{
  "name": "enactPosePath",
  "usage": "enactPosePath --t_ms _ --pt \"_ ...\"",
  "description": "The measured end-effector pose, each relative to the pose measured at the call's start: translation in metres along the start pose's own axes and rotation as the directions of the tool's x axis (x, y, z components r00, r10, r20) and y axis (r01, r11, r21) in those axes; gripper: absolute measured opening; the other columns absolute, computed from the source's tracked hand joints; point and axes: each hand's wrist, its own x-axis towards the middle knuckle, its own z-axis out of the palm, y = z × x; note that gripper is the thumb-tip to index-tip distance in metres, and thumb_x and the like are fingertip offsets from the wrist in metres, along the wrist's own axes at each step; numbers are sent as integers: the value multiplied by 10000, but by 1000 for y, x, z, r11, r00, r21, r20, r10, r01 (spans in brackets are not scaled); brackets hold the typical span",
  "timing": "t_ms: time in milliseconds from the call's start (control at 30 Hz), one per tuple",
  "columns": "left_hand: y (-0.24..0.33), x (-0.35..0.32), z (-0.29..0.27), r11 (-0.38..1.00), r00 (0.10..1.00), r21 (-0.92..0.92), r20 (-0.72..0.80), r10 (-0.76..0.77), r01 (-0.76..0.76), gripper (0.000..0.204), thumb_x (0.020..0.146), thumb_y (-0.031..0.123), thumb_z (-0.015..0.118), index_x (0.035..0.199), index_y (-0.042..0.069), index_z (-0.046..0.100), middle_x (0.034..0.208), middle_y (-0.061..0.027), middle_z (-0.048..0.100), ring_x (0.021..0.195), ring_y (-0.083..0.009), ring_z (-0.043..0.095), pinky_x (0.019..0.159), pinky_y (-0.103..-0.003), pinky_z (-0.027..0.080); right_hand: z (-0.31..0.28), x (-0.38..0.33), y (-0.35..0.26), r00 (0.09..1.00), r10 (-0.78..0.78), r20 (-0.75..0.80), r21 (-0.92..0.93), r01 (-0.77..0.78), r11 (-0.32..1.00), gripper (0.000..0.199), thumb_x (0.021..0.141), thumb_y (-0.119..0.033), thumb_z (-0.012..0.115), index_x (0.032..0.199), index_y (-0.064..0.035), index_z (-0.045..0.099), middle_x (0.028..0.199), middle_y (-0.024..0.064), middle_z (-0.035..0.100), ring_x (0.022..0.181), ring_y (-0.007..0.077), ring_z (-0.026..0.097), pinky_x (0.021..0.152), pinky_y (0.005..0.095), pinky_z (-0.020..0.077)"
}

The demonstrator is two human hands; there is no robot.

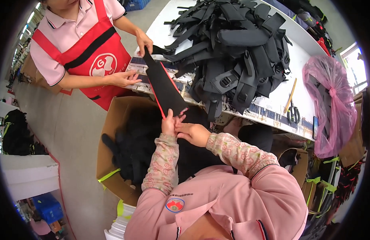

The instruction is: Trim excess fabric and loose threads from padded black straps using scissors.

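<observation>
Far left: a co-worker in a pink shirt and red apron (99, 52) stands at the counter (301, 60). 1 of that person's hands (144, 41) pinches the top end of a long black fabric panel with red edging (164, 86); the other (123, 78) rests flat on the counter edge beside it.

Below: an open cardboard box (113, 124) sits on the floor under the counter edge, filled with dark fabric pieces.

Centre: the panel slopes from the co-worker's hand down to the wearer's hands, hanging over the box and clear of the counter. The left hand (169, 124) has its grip closed on the lower end, fingers pinching the corner. The right hand (195, 134) lies against the left at the same corner; whether its grip closes on the fabric cannot be told, as the fingertips are hidden.

Centre-right: a large heap of black padded straps with buckles (237, 48) covers the counter.

Right: scissors (294, 114) and a wooden stick (290, 96) lie near the counter's front edge; a pink plastic bag (331, 100) stands beyond.

Risks, as judged:
1. The panel is held at 2 ends only. If either person releases or pulls unevenly, it could drop into the box.
2. The scissors sit close to the edge; a dragged strap could knock them off.
</observation>
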Motion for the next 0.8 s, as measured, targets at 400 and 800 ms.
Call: enactPosePath --t_ms 400,800 --pt "79 -34 31 935 940 105 -13 341 -337 418 968 366 467 1127 -12 548 854 -95 652 613 -139 544 886 -417 497 -56 124 -6 680 616 397 753 -625 205 439 904 -400 573 1046 15 592 811 86 631 568 154 602 517 262 493" --pt "105 -59 29 953 957 131 -60 283 -274 296 940 288 549 1066 23 583 828 -106 653 586 -130 565 761 -404 550 -27 127 -17 888 423 -179 201 -388 900 253 770 -258 724 829 -15 687 717 185 648 631 272 662 601 368 507"
